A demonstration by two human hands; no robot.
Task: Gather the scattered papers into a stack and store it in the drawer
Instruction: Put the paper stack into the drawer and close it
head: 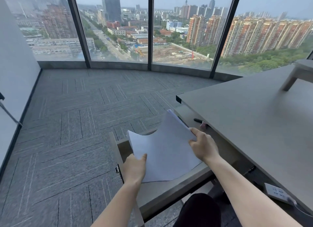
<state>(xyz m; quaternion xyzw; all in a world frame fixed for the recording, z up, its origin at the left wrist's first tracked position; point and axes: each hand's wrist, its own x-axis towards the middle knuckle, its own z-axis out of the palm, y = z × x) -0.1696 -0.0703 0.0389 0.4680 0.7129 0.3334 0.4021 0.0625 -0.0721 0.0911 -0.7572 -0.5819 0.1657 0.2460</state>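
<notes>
**Papers over the open drawer**

Desk [254, 125] grey, jutting in from the right; striped grey carpet [67, 125] below, tall windows [118, 32] ahead. One paper stack [162, 150], bowed, held over one pulled-out drawer [169, 189]. Two hands: left hand [134, 169] gripping the near corner, right hand [202, 146] pinching the far edge.

You're gripping the paper stack [164, 152] with both hands, left hand [134, 169] near, right hand [202, 146] far, over the open drawer [169, 189] beside the table [250, 118].
</notes>
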